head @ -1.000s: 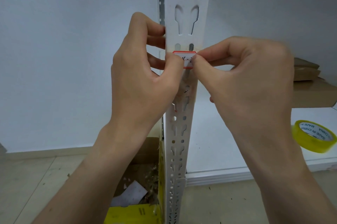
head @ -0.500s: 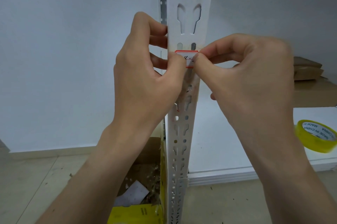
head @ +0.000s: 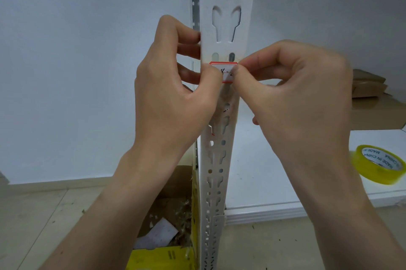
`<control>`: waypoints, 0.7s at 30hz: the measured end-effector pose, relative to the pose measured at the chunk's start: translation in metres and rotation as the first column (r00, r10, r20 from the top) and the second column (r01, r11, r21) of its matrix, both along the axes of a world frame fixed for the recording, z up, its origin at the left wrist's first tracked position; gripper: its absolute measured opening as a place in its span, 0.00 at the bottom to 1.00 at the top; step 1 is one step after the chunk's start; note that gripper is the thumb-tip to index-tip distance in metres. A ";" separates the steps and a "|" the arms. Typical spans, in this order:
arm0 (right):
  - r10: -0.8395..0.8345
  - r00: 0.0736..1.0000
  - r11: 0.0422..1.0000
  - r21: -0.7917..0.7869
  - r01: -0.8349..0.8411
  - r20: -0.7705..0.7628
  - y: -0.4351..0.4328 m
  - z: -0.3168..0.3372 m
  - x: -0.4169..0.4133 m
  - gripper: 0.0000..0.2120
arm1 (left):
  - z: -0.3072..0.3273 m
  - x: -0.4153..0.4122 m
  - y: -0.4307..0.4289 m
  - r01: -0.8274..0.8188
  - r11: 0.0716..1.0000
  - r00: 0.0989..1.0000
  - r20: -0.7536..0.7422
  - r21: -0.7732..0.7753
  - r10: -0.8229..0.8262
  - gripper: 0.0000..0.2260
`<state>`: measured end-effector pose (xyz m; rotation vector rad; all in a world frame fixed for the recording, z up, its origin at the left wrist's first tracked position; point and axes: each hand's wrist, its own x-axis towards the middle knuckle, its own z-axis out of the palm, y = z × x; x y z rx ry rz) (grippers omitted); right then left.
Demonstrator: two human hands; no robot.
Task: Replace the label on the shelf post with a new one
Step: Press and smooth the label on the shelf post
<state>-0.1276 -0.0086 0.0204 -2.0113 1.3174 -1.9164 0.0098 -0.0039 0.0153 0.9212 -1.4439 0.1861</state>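
Observation:
A white slotted shelf post [head: 226, 17] rises through the middle of the view. A small white label [head: 226, 73] with a red border and black handwriting lies across the post at mid height. My left hand [head: 173, 96] wraps its fingers around the post's left edge, its thumb on the label's left end. My right hand [head: 294, 94] pinches at the label's right end with thumb and forefinger. Both thumbs hide the label's ends. A scrap with a red edge [head: 211, 131] sticks out lower down the post, below my left hand.
A yellow tape roll [head: 377, 167] lies on the white shelf board [head: 263, 171] at the right. Brown cardboard boxes [head: 373, 98] sit behind it. An open cardboard box [head: 167, 221] with paper scraps stands on the floor left of the post.
Both hands hold nearly the same pose on the label. My right thumb tip has shifted slightly along the label's right end.

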 end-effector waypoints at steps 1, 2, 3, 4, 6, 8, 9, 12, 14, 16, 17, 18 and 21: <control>-0.001 1.000 1.000 -0.001 0.001 0.001 0.000 0.000 0.001 0.02 | 0.000 0.000 0.000 0.003 1.000 1.000 0.000 0.000 -0.003 0.11; -0.001 1.000 1.000 0.001 0.001 0.004 0.000 0.000 0.001 0.02 | 0.000 0.000 0.000 0.005 1.000 1.000 0.001 -0.002 -0.005 0.11; -0.005 1.000 1.000 0.001 0.005 0.003 0.000 0.000 0.001 0.02 | 0.000 0.000 -0.001 0.006 1.000 1.000 0.001 -0.004 -0.006 0.11; -0.010 1.000 1.000 0.002 0.010 -0.002 0.000 0.001 0.002 0.03 | -0.001 0.000 -0.001 0.006 1.000 1.000 -0.002 -0.005 -0.006 0.11; -0.020 1.000 1.000 0.011 0.020 -0.013 -0.001 0.001 0.002 0.03 | -0.001 0.000 -0.001 0.010 1.000 1.000 -0.011 -0.002 -0.010 0.11; -0.021 1.000 1.000 0.021 0.021 -0.011 -0.002 0.001 0.002 0.04 | -0.001 0.000 -0.001 0.013 1.000 1.000 -0.014 0.000 -0.013 0.10; -0.020 1.000 0.999 0.027 0.021 -0.014 -0.002 0.001 0.002 0.04 | -0.002 0.000 -0.001 0.014 1.000 1.000 -0.015 -0.001 -0.014 0.10; -0.021 0.999 0.999 0.028 0.022 -0.042 -0.001 0.001 0.002 0.04 | -0.001 0.000 -0.001 0.017 1.000 1.000 -0.020 -0.001 -0.017 0.10; -0.025 0.999 1.000 0.011 0.025 -0.022 -0.001 0.001 0.001 0.04 | -0.001 0.000 -0.002 0.012 1.000 1.000 -0.013 0.000 -0.012 0.10; -0.026 1.000 1.000 -0.007 0.026 -0.009 -0.001 0.000 0.002 0.03 | -0.001 0.000 -0.002 0.011 1.000 1.000 -0.008 0.000 -0.011 0.11; -0.026 1.000 1.000 -0.018 0.026 -0.009 -0.002 -0.001 0.002 0.03 | -0.001 0.000 -0.002 0.009 1.000 1.000 -0.007 0.000 -0.009 0.11; -0.029 1.000 0.999 -0.025 0.029 -0.010 -0.002 -0.001 0.003 0.02 | -0.001 0.000 -0.002 0.006 1.000 1.000 -0.006 0.001 -0.006 0.11; -0.037 0.999 0.999 -0.039 0.036 -0.017 -0.001 -0.001 0.004 0.02 | 0.000 0.001 -0.002 0.011 1.000 1.000 -0.003 0.005 -0.011 0.10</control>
